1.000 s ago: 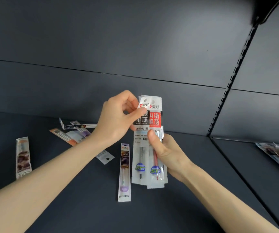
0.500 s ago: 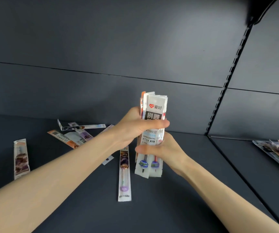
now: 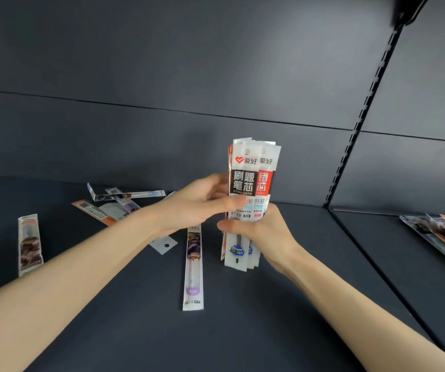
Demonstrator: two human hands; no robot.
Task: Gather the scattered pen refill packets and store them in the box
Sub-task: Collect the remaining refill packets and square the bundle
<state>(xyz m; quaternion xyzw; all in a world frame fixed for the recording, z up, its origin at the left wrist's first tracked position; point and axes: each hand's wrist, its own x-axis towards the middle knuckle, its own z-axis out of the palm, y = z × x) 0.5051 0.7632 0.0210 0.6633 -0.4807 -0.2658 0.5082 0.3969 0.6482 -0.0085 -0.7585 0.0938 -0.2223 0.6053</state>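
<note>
An upright stack of white pen refill packets with black and red labels stands above the dark shelf. My left hand grips its left side with the thumb across the front. My right hand grips the stack lower down from the right. A purple packet lies flat just left of the stack. Several more packets lie further left: an orange one, a folded one and a brown one. No box is in view.
The shelf has a dark back wall. A slotted upright divides it from the neighbouring shelf at the right, where a pile of flat printed packets lies.
Both hands have squared the fanned packets into one stack. My left hand dropped from pinching the tops to gripping the stack's side, and the bundle rose a little.
</note>
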